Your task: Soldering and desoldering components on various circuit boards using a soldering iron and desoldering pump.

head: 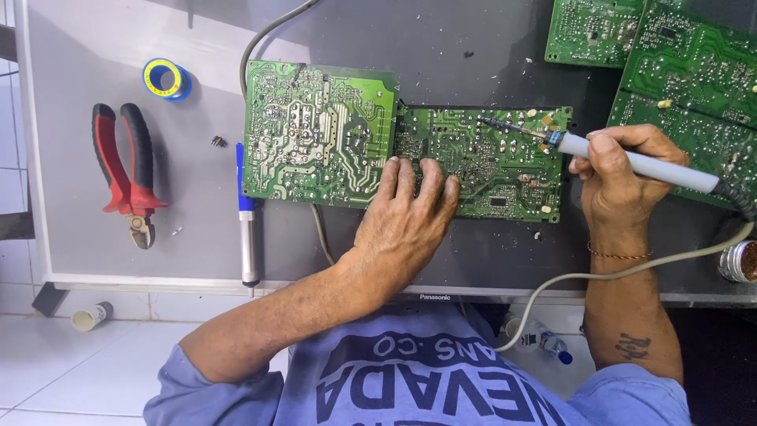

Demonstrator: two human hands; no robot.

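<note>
On the far left of the grey work surface lie red-and-black cutting pliers, handles pointing far and jaws near; just beyond them, farther off, sits a small blue-and-yellow roll of tape; a tiny dark component lies loose between the pliers and the boards. Right of that, a slim desoldering pump with a blue upper part and a metal barrel lies along the left edge of the large green circuit board, which rests solder side up; a grey cable runs away from its far edge. Joined to its right edge is a smaller, darker green circuit board; the left hand lies open and flat, fingers spread, pressing on the seam where the two boards meet. Farther right, the right hand is closed around the pale grey handle of a soldering iron, held like a pen; its dark tip touches the far right area of the smaller board. More green circuit boards are stacked at the far right corner; a small round tin stands at the near right edge, beside the iron's pale cord.
</note>
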